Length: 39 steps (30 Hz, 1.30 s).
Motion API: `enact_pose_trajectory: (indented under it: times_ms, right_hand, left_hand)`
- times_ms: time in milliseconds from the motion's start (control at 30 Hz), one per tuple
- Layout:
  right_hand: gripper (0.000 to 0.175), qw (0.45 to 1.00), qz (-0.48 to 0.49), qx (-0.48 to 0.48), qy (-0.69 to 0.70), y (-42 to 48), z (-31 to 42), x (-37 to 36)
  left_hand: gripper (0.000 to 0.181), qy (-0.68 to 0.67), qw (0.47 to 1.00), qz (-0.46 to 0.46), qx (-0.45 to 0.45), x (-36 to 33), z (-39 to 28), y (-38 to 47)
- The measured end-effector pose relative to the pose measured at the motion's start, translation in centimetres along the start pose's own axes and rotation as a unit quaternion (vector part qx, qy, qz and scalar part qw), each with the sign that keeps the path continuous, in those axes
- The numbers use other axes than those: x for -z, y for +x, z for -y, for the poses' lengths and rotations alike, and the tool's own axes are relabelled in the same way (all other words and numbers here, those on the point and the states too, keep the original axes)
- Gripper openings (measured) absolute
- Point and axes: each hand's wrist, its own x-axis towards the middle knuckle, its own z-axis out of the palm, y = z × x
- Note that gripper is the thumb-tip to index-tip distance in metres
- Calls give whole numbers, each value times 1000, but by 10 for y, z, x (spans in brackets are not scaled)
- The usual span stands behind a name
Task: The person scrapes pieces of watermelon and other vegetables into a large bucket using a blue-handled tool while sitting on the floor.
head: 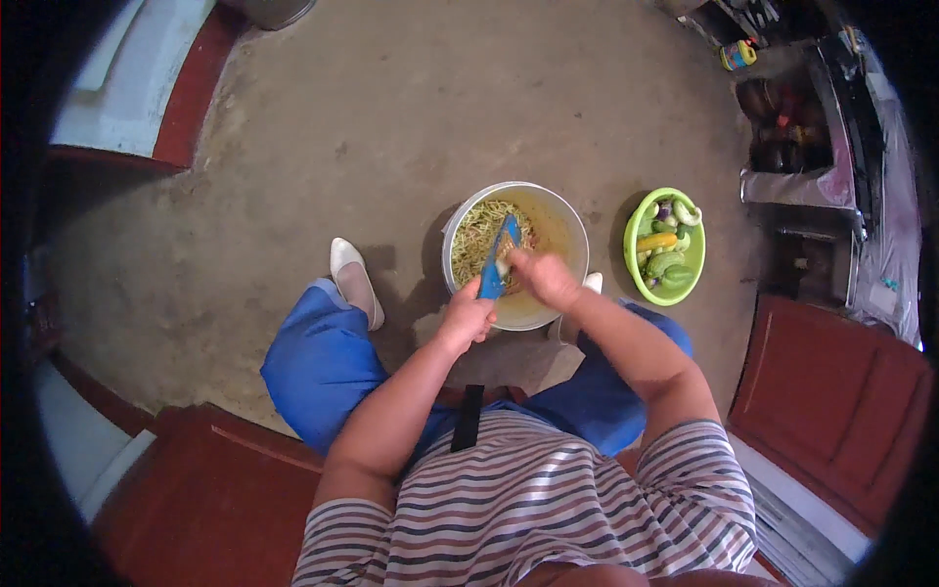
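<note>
My left hand (468, 317) grips the near end of a blue hand grater (493, 273), which slants over a round white tub (579, 242). Pale green and brownish shreds (473, 238) lie in the tub, mostly at its left side. My right hand (544, 279) is at the grater's surface, its fingers around a pale piece (503, 265) pressed there; the hand is slightly blurred and what the piece is cannot be told. Right of the tub, a lime-green plastic basin (700, 257) holds a yellow zucchini-like vegetable (656, 242), green gourds (665, 263) and other vegetables.
White shoes (352, 275) flank the tub on the concrete floor (308, 147). Dark red cabinet doors (821, 396) and a cluttered shelf unit (792, 183) stand at the right. A yellow container (737, 55) is at the upper right. A white and red furniture piece (180, 95) stands at the upper left.
</note>
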Motion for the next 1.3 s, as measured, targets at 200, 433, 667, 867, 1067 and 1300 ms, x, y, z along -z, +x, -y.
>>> enact_pose_trajectory:
  times_ms: [200, 433, 667, 867, 1067, 1300]
  right_hand:
    - [22, 979, 31, -176, -95, 11, -34, 0]
    - [16, 999, -34, -2, -23, 1, 2, -7]
    - [13, 986, -20, -149, -77, 13, -43, -28]
    - [18, 996, -57, -72, 12, 4, -28, -12]
    - [20, 984, -22, -137, -108, 6, -46, -9]
    - [23, 998, -29, -23, -55, 1, -3, -15]
  left_hand:
    - [42, 51, 998, 36, 6, -12, -2, -11]
    - [29, 31, 1000, -5, -6, -7, -2, -4]
    - [47, 109, 994, -14, -14, -16, 0, -9]
    - [41, 26, 1000, 0, -1, -8, 0, 3]
    - [36, 78, 997, 10, -8, -19, -1, -12]
    - [40, 77, 997, -23, -15, -11, -1, -1]
